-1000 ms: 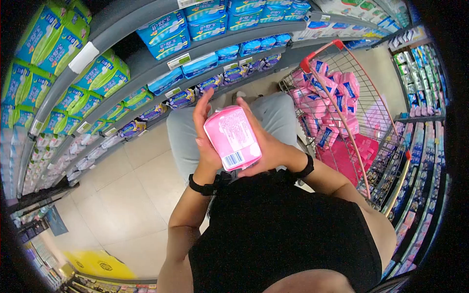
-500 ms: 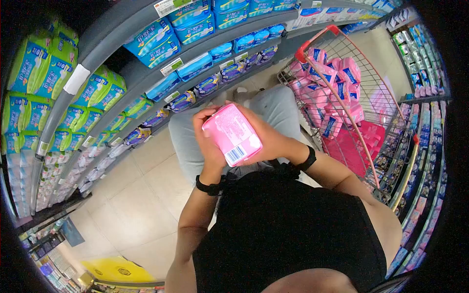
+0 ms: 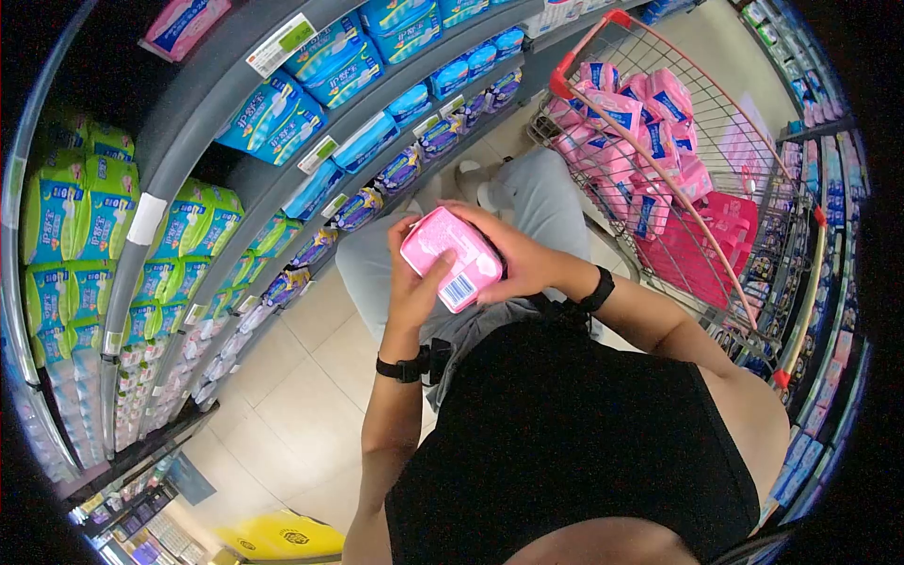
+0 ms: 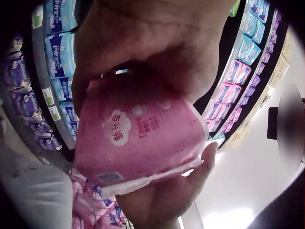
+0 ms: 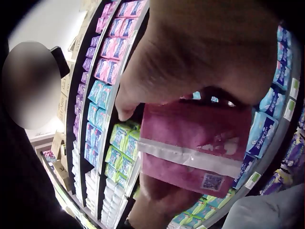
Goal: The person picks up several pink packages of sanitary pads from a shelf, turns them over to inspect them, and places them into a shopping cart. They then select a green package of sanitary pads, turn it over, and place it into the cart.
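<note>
Shelves [image 3: 193, 118], left hand [image 3: 411, 287], right hand [image 3: 521, 264] clasp pack [image 3: 459, 256]

1. Head view: bright, even store light from overhead. The floor tiles [image 3: 282, 377] look pale w/ a soft sheen and no hard shadows.
2. Heavy fisheye: the shelves [image 3: 188, 141] bow into curves, and the corners go fully black.
3. My black top [image 3: 565, 443] is a flat dark mass w/ no detail.
4. Left wrist view: my left hand [image 4: 157, 43] is v. close, out of focus and shadowed underneath. The pink pack [image 4: 138, 138] is soft, its print smeared.
5. The ceiling [image 4: 248, 181] behind is blown out white, w/ a glare spot at the btm.
6. Right wrist view: my right hand [image 5: 214, 47] is backlit, dark and blurry. The left edge is black.
</note>
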Demonstrator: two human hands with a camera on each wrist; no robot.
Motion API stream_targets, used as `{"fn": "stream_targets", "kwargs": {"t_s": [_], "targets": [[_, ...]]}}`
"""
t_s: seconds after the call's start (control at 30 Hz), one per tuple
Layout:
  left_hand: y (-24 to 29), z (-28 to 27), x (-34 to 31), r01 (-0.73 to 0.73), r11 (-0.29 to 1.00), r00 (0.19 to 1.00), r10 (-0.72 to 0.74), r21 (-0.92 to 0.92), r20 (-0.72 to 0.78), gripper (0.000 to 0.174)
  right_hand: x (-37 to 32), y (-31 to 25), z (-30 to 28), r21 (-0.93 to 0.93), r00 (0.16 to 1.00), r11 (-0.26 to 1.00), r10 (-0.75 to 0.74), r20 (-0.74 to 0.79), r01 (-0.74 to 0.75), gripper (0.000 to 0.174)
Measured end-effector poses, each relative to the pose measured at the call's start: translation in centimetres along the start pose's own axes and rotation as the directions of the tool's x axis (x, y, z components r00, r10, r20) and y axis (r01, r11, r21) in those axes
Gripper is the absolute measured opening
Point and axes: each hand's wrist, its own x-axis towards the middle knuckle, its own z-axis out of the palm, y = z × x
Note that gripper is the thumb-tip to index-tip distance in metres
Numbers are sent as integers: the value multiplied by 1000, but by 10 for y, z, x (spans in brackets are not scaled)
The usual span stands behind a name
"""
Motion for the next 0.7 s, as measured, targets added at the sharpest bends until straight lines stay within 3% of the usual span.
{"fn": "stream_targets", "kwargs": {"t_s": [0.07, 0.17, 0.33, 0.4, 0.43, 0.53, 0.57, 0.63, 0.67, 0.7], "targets": [[-5, 5, -2, -7, 1000, 1000, 7, 4, -16, 54, -4, 7, 0, 73, 999, 997, 39, -16, -38, 101], [-7, 17, -2, -69, 975, 996, 78, 212, -37, 49, -9, 14, 2, 161, 975, 963, 222, -25, -215, 94], [-16, 19, 0, -154, 937, 987, 159, 314, 10, 40, -6, 18, -6, 220, 842, 815, 535, 71, -537, 91], [-10, 23, -2, -220, 938, 973, 229, 269, -3, 40, -4, 17, -4, 363, 837, 781, 548, -5, -509, 84], [-18, 13, 1, -240, 906, 960, 274, 350, -51, 47, -3, 17, -4, 431, 832, 761, 553, -40, -485, 80], [-8, 11, 2, -34, 992, 987, 14, -124, -159, 51, -1, 19, -1, 589, 825, 723, 542, -159, -361, 66], [-21, -2, 6, -18, 997, 995, 25, 71, -102, 57, -2, 22, -2, 729, 798, 578, 599, -74, -366, 62], [-10, -1, -2, 40, 994, 999, -41, 97, 7, 65, -7, 31, -4, 913, 750, 222, 650, 123, -343, 56], [-6, -1, -5, 66, 992, 995, -74, 111, 64, 70, -11, 37, -4, 931, 756, 142, 630, 177, -337, 54], [-4, -4, -6, 34, 993, 991, -48, 116, 123, 63, -14, 39, -4, 941, 763, 63, 605, 229, -332, 54]]}}
